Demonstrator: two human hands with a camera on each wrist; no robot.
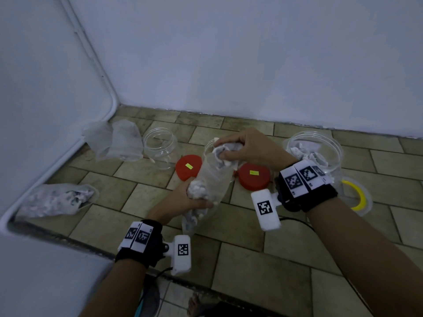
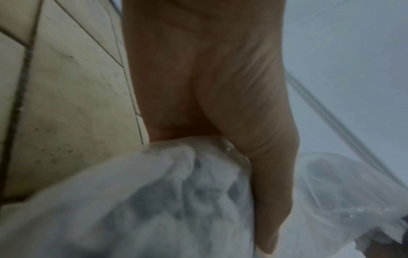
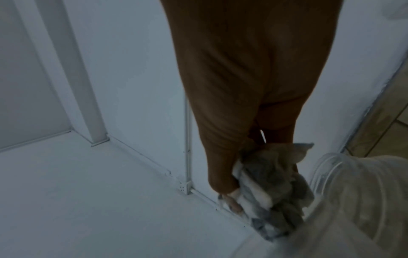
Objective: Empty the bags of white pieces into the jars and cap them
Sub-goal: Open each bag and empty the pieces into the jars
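A clear bag (image 1: 207, 186) is being gripped by the left hand (image 1: 183, 200); crumpled white pieces (image 1: 225, 154) are being clutched by the right hand (image 1: 254, 149) over a jar (image 1: 209, 149).

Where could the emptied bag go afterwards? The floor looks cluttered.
Bare tiles lie between the full bag by the left wall and the left hand, and along the far wall. The stretch between the two red lids and the jars is crowded.

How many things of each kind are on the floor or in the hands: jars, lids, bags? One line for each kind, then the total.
Clear jars: 3 (left, middle, right)
Red lids: 2 (one, another)
Yellow-rimmed lid: 1
Plastic bags: 3 (empty, full, held)
Total: 9
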